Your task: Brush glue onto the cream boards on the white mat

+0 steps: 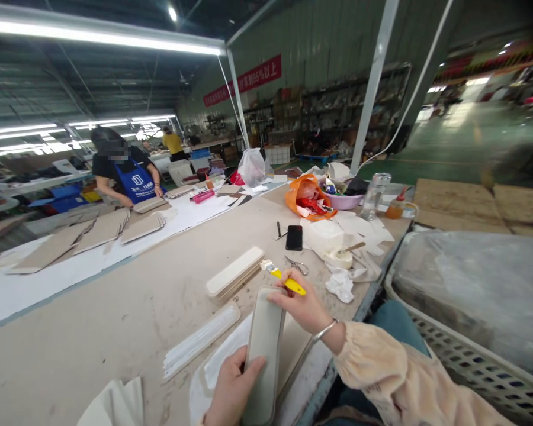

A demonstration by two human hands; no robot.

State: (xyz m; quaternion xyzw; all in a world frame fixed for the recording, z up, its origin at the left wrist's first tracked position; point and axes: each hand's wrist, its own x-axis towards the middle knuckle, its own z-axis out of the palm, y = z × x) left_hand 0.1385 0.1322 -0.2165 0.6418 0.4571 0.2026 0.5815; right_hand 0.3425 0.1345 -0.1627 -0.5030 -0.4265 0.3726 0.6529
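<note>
My left hand (233, 384) is closed round the lower left edge of a long pale grey-green panel (264, 349) with rounded ends, held tilted over the table. My right hand (308, 307) grips a yellow-handled brush (293, 284), its bristles pointing left and carrying white stuff. The thumb of that hand also presses on the panel's top end. Under the panel lies a larger piece (215, 367) with white coating on it. To its left is a strip (202, 340) smeared white, and beyond that a neat stack of similar long panels (235, 275).
Scissors (298, 265), a phone (294, 238) and crumpled paper (340, 287) lie beyond my right hand. An orange bag (295, 198), a glass jar (375, 195) and a glue bottle (396, 206) stand farther back. A plastic basket (488, 376) is at right. A co-worker (127, 168) handles panels across the table.
</note>
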